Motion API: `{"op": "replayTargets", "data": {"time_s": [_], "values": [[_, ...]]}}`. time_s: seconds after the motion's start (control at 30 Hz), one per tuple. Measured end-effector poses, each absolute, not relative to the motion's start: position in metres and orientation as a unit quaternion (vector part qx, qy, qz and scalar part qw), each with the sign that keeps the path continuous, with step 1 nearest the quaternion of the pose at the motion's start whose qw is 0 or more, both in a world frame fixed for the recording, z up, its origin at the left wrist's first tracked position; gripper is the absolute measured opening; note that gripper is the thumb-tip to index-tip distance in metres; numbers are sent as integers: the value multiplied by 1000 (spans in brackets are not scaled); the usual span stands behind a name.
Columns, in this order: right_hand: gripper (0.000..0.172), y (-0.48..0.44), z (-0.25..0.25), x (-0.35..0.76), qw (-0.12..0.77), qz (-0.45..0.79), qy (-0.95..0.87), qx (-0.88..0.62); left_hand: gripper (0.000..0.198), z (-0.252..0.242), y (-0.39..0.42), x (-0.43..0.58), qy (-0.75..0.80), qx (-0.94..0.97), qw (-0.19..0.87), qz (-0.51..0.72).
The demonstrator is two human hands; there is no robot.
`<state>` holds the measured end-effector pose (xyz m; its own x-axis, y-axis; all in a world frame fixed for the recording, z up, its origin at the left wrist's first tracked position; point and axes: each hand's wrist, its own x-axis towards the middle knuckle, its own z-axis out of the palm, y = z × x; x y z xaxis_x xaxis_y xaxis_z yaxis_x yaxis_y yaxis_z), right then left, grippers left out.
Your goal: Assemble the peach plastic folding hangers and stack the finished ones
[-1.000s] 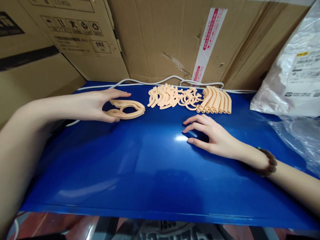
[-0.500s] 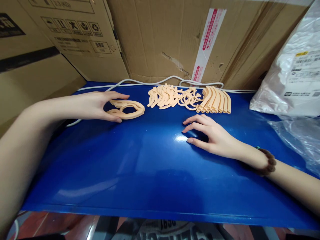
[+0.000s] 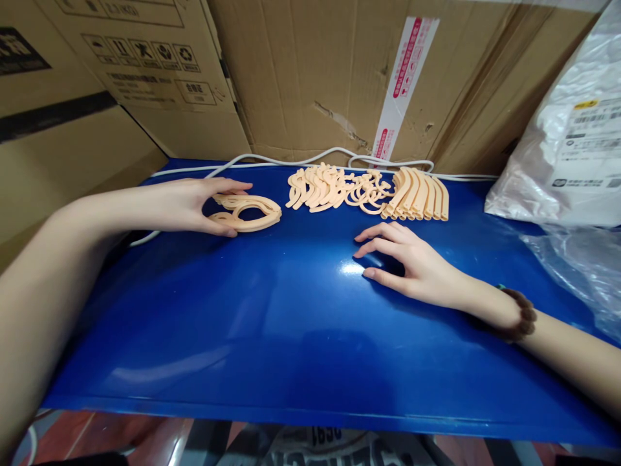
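Curved tan frames [image 3: 264,223] lie stacked at 11 o'clock from the middle of the blue table [image 3: 252,323], partly inside my left hand [image 3: 191,204]. Its thumb has slid slightly toward 3 o'clock along their near edge within the last second; the stack itself has not shifted, so I judge this a settling of the hand, not a lift. Thumb and fingers straddle the stack; I cannot tell whether they press on it. My right hand [image 3: 417,265] waits between 2 and 3 o'clock, fingers loosely spread, holding nothing.

Wavy pieces [image 3: 317,186] sit at 12, ringed hooks [image 3: 359,183] at 1, slim tubes [image 3: 414,192] between 1 and 2. Behind them a white cable [image 3: 334,149] and a cardboard box [image 3: 310,71] wall off the far side; a plastic bag [image 3: 533,168] crowds 2 o'clock.
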<state>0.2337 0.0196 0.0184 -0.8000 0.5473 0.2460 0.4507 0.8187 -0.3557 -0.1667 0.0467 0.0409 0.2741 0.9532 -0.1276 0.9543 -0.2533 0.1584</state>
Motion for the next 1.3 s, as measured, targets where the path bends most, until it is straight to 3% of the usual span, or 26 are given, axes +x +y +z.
{"op": "replayTargets", "data": {"time_s": [0.3,0.77,1.3], "values": [[21,18,19,235,169,141,-938,-267,96,42,47,-165,605,788,119,-12],[21,18,20,235,170,146,-937,-269,86,42,43,-163,593,797,113,18],[21,18,19,235,174,145,-937,-267,99,42,42,-163,578,809,107,21]]}}
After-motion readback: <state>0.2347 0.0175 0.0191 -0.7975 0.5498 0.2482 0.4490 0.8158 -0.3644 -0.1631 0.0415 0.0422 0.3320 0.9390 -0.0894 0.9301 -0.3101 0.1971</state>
